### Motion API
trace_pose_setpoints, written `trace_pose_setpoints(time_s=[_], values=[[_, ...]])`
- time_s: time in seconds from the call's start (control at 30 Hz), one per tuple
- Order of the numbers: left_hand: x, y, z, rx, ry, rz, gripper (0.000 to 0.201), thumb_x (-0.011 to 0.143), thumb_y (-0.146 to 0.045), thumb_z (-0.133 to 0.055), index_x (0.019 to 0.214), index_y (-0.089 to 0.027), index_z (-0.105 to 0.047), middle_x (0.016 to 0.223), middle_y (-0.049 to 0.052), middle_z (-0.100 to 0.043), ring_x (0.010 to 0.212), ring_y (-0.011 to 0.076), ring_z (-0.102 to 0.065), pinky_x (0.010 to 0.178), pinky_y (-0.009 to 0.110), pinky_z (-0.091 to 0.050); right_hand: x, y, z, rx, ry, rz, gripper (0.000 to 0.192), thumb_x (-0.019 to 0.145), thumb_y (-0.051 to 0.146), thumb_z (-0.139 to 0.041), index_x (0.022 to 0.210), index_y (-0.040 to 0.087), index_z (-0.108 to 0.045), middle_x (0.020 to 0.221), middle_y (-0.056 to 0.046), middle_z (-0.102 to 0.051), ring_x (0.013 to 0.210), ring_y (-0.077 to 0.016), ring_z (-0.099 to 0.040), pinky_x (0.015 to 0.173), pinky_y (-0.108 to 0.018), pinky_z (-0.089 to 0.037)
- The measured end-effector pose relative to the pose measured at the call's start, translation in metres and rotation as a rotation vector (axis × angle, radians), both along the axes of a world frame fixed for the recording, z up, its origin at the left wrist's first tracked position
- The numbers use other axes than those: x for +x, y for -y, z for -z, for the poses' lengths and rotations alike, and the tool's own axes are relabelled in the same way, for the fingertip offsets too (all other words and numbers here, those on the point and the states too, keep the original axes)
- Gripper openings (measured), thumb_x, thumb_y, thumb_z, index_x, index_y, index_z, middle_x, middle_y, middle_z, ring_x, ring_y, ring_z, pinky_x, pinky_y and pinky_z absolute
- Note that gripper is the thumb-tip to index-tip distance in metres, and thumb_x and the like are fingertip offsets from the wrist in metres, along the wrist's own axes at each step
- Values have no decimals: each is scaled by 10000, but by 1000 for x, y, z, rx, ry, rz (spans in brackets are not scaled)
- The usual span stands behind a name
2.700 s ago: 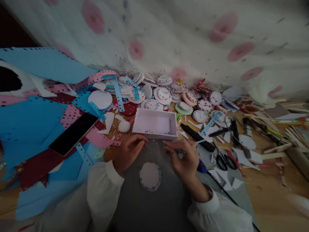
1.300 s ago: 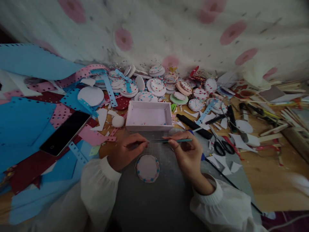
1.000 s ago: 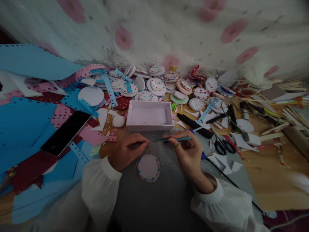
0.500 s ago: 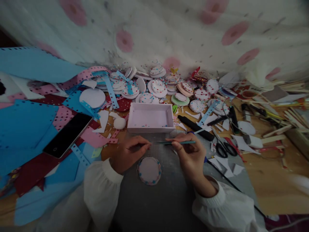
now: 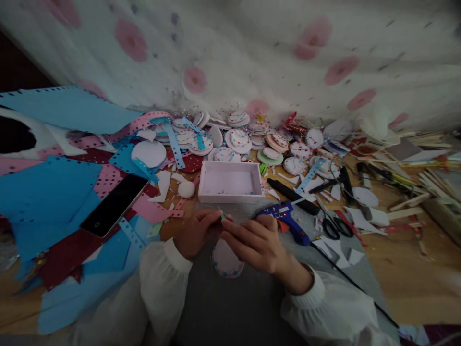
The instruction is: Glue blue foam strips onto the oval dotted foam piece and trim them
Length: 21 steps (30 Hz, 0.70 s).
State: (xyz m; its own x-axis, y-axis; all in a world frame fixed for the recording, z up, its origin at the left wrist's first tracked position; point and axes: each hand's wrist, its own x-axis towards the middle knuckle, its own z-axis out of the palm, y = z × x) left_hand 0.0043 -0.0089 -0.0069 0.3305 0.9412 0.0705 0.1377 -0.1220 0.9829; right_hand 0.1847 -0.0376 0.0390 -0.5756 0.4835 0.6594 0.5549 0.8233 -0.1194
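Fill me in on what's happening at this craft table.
A person in white sleeves brings both hands together over a round dotted disc on a grey mat. The left hand and right hand pinch a small piece between the fingertips. A blue glue gun lies beside the right hand, a white tray just beyond.

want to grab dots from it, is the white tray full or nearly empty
Nearly empty: the white tray shows mostly bare pale floor, with only a few small coloured specks along its near wall.

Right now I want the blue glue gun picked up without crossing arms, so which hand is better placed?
Probably the right hand: the blue glue gun lies just beyond its knuckles on the right side, while the left hand sits across from it.
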Motion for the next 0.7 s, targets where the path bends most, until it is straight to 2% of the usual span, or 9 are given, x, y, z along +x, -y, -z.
trace_pose_setpoints(time_s=[0.07,0.13,0.3,0.43,0.5,0.6,0.7], values=[[0,0,0,-22,45,11,365,953,-361,-427,796,-161,-689,803,59,-724,768,178,-683,639,275,-559,-5,-2,-4,-21,21,-16,179,899,164,-540,942,308,-637,1031,32,-748,717,-109,-656,591,-299,-382],[-1,0,-1,-24,51,21,349,955,-327,-412,807,-160,-681,801,47,-718,762,175,-682,630,271,-557,-8,-2,-5,-6,37,-21,181,906,153,-525,942,290,-638,1028,16,-749,734,-114,-655,603,-299,-384],[-4,-3,-5,130,-44,14,212,881,-281,-530,746,-199,-671,746,39,-694,716,179,-663,610,289,-555,-7,2,-1,91,112,4,167,913,127,-508,936,220,-644,1029,-25,-748,725,-137,-632,635,-329,-394],[-11,-8,-4,188,-66,14,120,812,-279,-606,747,-199,-668,756,46,-681,703,174,-628,617,292,-529,11,11,1,-98,139,12,235,902,131,-486,1071,238,-610,1162,-22,-696,907,-177,-621,757,-372,-421],[-12,-10,-4,139,-35,-14,158,825,-307,-596,739,-189,-657,719,39,-658,632,149,-587,559,262,-494,23,17,2,-175,76,91,309,877,114,-506,1151,240,-573,1176,-42,-681,955,-195,-607,785,-383,-429],[-8,-11,-4,0,58,-54,276,876,-378,-529,721,-186,-654,651,31,-622,550,130,-535,479,238,-447,35,21,3,-175,24,202,350,858,93,-540,1179,229,-560,1146,-79,-673,952,-210,-603,786,-385,-452],[-1,-8,-4,-143,146,-41,360,893,-429,-488,697,-189,-671,617,34,-610,540,134,-539,478,246,-461,31,16,7,-144,38,185,355,879,111,-542,1219,214,-541,1164,-97,-657,982,-211,-604,792,-363,-482]])
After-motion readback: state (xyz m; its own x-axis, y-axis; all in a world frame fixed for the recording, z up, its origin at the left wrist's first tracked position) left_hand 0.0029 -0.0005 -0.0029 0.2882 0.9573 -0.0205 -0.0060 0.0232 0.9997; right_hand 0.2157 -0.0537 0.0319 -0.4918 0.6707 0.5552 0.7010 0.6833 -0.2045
